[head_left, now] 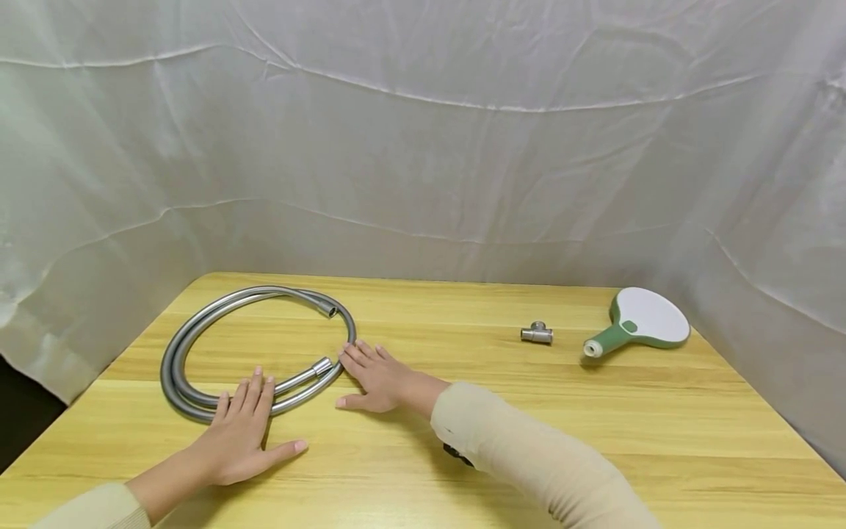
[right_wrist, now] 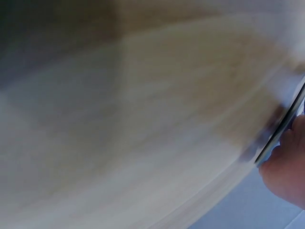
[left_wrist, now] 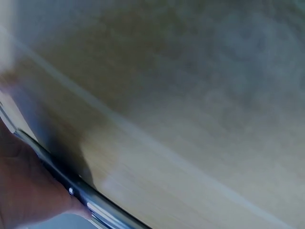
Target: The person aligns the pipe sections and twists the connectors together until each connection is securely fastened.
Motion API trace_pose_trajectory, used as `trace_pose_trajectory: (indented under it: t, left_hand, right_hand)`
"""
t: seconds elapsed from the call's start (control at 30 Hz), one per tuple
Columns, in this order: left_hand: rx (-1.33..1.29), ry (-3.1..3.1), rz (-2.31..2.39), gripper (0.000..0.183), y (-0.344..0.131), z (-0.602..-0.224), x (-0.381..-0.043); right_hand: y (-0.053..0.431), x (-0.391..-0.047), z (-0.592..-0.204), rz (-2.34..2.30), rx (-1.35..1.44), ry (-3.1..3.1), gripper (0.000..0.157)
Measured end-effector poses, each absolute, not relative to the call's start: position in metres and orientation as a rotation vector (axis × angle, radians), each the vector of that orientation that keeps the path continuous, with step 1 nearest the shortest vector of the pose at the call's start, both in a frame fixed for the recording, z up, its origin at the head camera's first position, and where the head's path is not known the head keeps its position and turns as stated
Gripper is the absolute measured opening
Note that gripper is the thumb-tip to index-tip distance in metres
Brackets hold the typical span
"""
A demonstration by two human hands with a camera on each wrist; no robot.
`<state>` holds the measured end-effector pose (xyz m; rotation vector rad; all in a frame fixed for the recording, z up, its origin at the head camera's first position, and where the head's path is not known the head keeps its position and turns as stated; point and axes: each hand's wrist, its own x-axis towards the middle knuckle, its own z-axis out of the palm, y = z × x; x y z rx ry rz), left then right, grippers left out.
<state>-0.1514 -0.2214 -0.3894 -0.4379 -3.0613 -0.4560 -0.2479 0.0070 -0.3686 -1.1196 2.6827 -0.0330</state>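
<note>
A grey metallic shower hose point(head_left: 173, 360) lies coiled on the wooden table, with a silver connector point(head_left: 322, 366) at one end and a second connector point(head_left: 327, 308) at the other. My left hand point(head_left: 239, 439) spreads its straight fingers over the near side of the coil, thumb out to the right. At the coil's right side, my right hand point(head_left: 378, 378) lies palm down, its extended fingertips on the hose. In the left wrist view, part of the hose point(left_wrist: 81, 191) runs along the hand. The right wrist view shows a dark edge beside the right hand point(right_wrist: 286, 167).
A small metal T-shaped fitting point(head_left: 537, 333) lies right of centre on the table point(head_left: 595, 433). Farther right is a green and white shower head point(head_left: 651, 316), its handle end facing the near left. Pale fabric point(head_left: 423, 169) hangs behind and along both sides of the table.
</note>
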Motion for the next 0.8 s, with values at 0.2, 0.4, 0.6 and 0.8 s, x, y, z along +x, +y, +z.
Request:
trace_pose_trajectory:
  t: [0.2,0.4,0.6,0.8]
  left_hand:
    - [-0.443,-3.050,-0.445,0.105,-0.221,-0.389,-0.150]
    - [-0.456,-3.047,-0.454,0.105,-0.220,-0.390,-0.149]
    - [-0.471,-3.033,-0.446,0.104,-0.218,-0.390,-0.149]
    - [-0.501,-3.017,-0.427,0.103,-0.216,-0.389,-0.148]
  right_hand:
    - [0.006,-0.248,-0.367,-0.030,-1.128,2.680,0.077]
    - [0.008,-0.249,-0.367,-0.046,-1.144,2.674,0.076]
    - [0.013,-0.250,-0.368,-0.051,-1.165,2.668,0.074]
    - [0.018,-0.250,-0.368,-0.047,-1.169,2.657,0.074]
